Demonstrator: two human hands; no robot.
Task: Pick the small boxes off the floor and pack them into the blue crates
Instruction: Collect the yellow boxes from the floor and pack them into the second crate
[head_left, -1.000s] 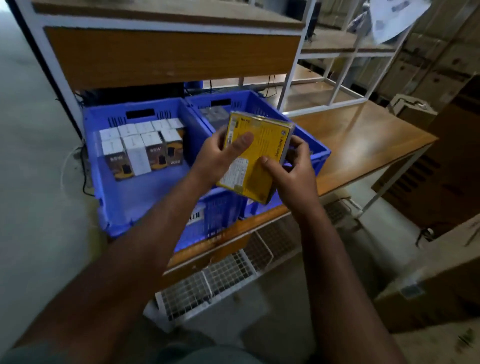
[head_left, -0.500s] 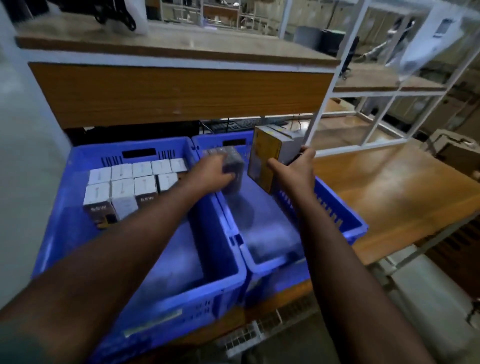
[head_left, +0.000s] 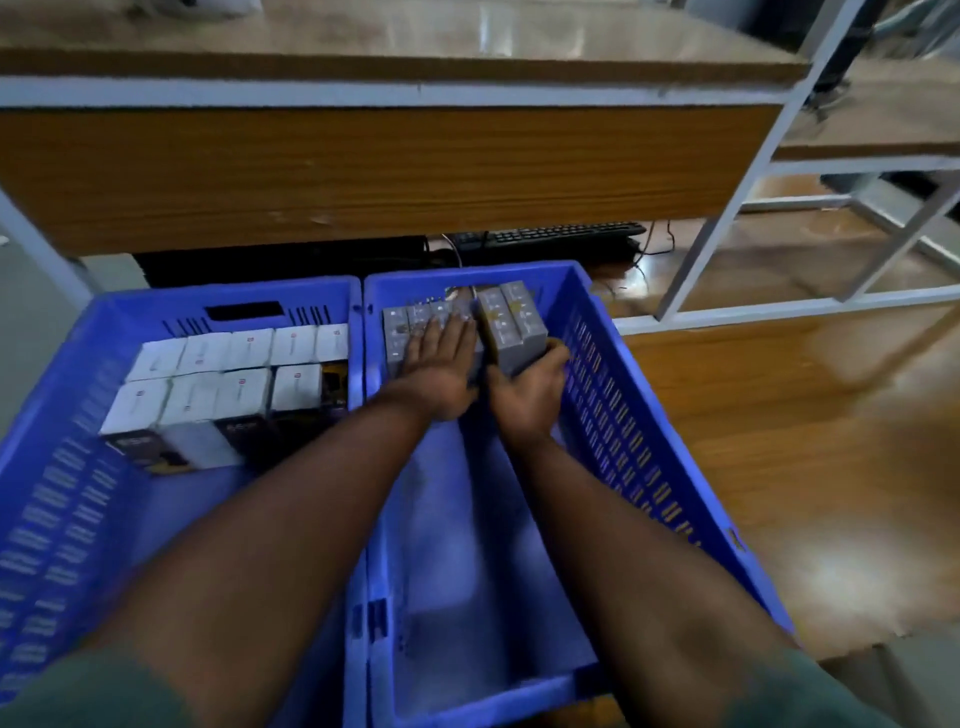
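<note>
Two blue crates stand side by side on a wooden table. The left crate holds several white-topped small boxes in rows at its far end. In the right crate, grey boxes stand against the far wall. My left hand lies flat on them, fingers spread. My right hand grips a yellow-and-grey pack of boxes from below, pressed next to the grey row.
A wooden shelf panel overhangs the crates' far end. A black keyboard lies behind the right crate. White shelf frame legs rise at the right. Bare wooden tabletop extends to the right.
My right hand lowered the yellow pack from above the crate down against the far wall. My left hand moved onto the grey boxes and flattened. The view tilted closer over the crates.
</note>
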